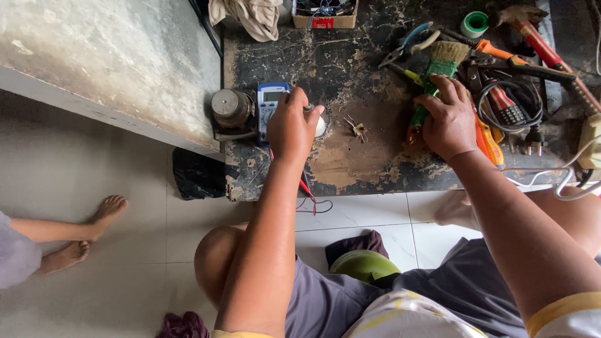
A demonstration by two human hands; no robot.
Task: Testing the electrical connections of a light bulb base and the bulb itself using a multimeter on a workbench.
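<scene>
Looking down: a seated person's two bare arms reach up the frame onto a low, dark, badly scuffed table (350, 156).
Left hand: the left hand (293, 128) sits centre-left of the frame, fingers curled down around a small white rounded object (320, 126), gripping it from above. Can't tell what the object really is, most of it is hidden under the hand.
Meter: a blue and white multimeter (269, 103) lies flat just left of that hand, touching it or very nearly; part of it is covered by the hand.
Leads: red and black wires (308, 194) run down from under the left wrist and hang over the near edge of the table.
Metal can: a round greyish metal part (230, 107) sits just left of the meter, at the table's left edge.
Right hand: the right hand (447, 122) is centre-right, palm down, fingers loosely spread, resting on a green-handled brush (438, 72). Looks more like pressing than pinching.
Small bit: a tiny pronged component (358, 129) lies between the two hands, apart from both.
Tool pile: pliers (407, 45), a roll of green tape (474, 24) and a coiled black cable (508, 109) crowd the upper right.
Box: a cardboard box (325, 22) of bits sits at top centre, with a beige cloth (250, 15) beside it.
Floor: white tiles, with another person's bare feet (94, 231) at the left edge.
</scene>
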